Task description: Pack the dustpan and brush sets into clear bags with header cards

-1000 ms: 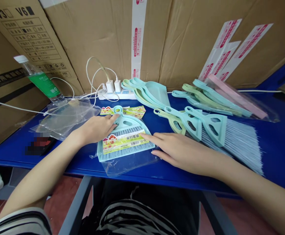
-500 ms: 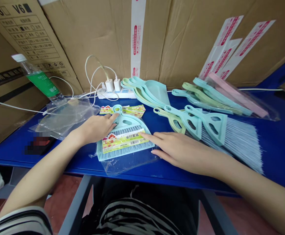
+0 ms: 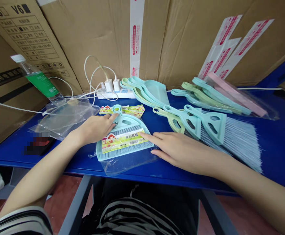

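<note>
On the desk in front of me lies a mint-green dustpan [image 3: 99, 156] with a grey-bristled hand brush [image 3: 141, 147] on it, both in a clear plastic bag [image 3: 123, 166]. A yellow label card [image 3: 123, 143] with mushrooms lies over the bristles. My left hand [image 3: 97, 129] rests on the set just below its handle, index finger stretched out, thumb apart; its other fingers are partly hidden. With fingers extended, my right hand [image 3: 179, 148] touches the card's right end with the index fingertip. More label cards [image 3: 135, 110] lie behind the handle.
Several loose brushes [image 3: 216, 127] lie to the right, with stacked dustpans [image 3: 157, 89] behind. Bagged dustpans [image 3: 213, 94] are at the back right. At left are plastic bags [image 3: 64, 117], a bottle [image 3: 41, 81] and a dark blurred object [image 3: 38, 145]. A power strip [image 3: 127, 94] stands against the cardboard [image 3: 96, 32].
</note>
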A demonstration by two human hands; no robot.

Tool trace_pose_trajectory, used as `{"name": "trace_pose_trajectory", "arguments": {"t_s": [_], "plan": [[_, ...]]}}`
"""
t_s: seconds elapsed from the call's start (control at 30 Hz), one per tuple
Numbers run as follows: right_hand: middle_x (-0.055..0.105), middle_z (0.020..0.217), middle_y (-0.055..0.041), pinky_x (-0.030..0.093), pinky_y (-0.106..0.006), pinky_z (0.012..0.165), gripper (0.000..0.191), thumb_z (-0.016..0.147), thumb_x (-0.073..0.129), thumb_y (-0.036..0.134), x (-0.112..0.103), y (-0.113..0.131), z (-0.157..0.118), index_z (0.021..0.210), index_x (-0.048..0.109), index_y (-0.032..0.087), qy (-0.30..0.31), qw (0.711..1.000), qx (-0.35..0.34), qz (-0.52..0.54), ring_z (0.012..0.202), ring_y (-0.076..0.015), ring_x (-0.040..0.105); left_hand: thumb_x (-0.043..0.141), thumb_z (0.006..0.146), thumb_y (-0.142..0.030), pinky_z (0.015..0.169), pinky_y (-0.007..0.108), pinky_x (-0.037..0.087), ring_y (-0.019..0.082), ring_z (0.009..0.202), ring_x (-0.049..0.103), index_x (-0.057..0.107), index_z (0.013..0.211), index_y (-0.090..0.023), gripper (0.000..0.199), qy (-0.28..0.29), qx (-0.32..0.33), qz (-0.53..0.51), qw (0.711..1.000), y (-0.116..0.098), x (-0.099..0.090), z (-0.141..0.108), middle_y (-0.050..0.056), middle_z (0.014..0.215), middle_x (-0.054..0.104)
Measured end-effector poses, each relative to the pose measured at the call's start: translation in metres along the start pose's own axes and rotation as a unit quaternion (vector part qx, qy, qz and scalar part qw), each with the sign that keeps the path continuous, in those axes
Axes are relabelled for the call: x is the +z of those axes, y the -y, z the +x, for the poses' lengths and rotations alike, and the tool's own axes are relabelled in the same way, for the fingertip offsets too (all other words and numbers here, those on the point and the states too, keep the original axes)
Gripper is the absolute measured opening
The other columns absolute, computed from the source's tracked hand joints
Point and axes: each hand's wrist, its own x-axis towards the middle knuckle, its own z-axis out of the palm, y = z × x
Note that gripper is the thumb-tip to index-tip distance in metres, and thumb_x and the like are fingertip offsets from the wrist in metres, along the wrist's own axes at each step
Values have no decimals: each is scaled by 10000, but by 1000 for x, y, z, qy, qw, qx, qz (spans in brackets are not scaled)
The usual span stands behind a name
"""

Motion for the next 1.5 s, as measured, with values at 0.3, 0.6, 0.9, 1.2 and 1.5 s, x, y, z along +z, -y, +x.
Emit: {"name": "trace_pose_trajectory", "arguments": {"t_s": [0.3, 0.6, 0.9, 1.2, 1.5], "plan": [[721, 1035, -103, 550, -376, 727, 497, 961, 512, 202, -2, 2, 2, 1456, 476, 181, 22, 1000, 14, 11, 870, -260, 702, 272, 1026, -279, 761, 390, 541, 312, 1021, 699, 359, 1455, -124, 465, 7, -1, -2, 1000, 0, -1, 0, 176, 1337, 619], [732, 1142, -97, 551, -390, 765, 496, 973, 505, 252, -9, 0, 4, 1461, 460, 180, 12, 998, 39, 46, 955, -272, 711, 278, 1017, -266, 755, 376, 551, 298, 998, 707, 368, 1451, -126, 465, 4, -3, 1, 1000, -2, -3, -1, 171, 1320, 632], [721, 1163, -184, 558, -426, 765, 453, 963, 428, 237, -6, -21, 8, 1365, 545, 62, -65, 980, 170, -82, 998, -314, 700, 263, 1020, -279, 749, 364, 539, 289, 987, 706, 373, 1440, -128, 460, 6, 0, -2, 1000, -2, -5, -1, 161, 1293, 650], [753, 1093, -124, 549, -359, 702, 324, 943, 455, 199, -1, -27, 9, 1144, 707, 163, -49, 975, 175, -132, 901, -262, 718, 267, 1012, -279, 719, 324, 525, 260, 946, 711, 388, 1425, -135, 454, -3, 3, -3, 1000, -1, -4, -2, 158, 1253, 670], [761, 1048, -92, 512, -328, 630, 293, 936, 461, 207, 0, -30, 6, 1062, 725, 191, -61, 975, 160, -141, 820, -232, 710, 277, 1012, -259, 725, 368, 542, 292, 956, 713, 399, 1419, -119, 448, -10, 8, -5, 1000, -1, -2, -1, 177, 1251, 665]]}}
